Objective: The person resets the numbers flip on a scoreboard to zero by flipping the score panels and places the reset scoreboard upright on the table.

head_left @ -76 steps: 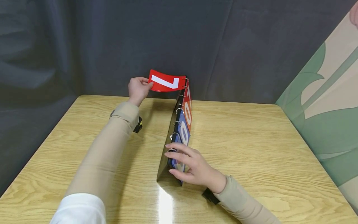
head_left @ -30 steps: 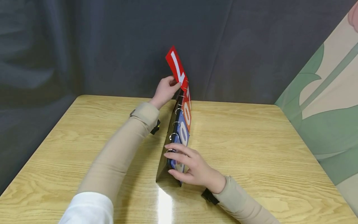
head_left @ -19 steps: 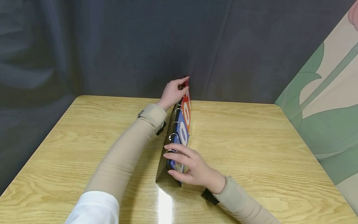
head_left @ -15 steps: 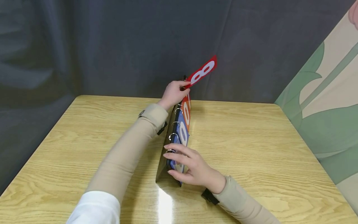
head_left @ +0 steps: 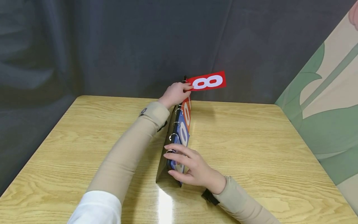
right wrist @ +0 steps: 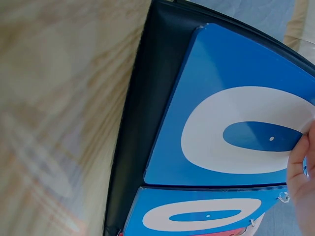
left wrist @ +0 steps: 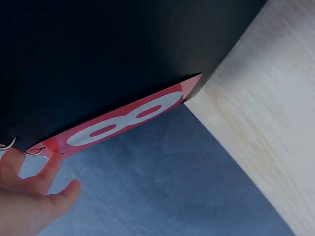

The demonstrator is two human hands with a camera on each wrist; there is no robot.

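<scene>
L hand (head_left: 176, 93) on red 8 card (head_left: 208, 81)

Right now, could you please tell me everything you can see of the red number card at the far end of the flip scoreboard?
The red number card is a thin, stiff-looking rectangle printed with a white 8. It hangs on metal rings at the scoreboard's top edge and sticks out almost level, out over the side with the zeros. The left hand pinches its ringed end; nothing else touches it.

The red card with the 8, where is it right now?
In the head view the red 8 card sticks out to the right from the far top end of the flip scoreboard, beside the left hand and above the wooden table.
</scene>
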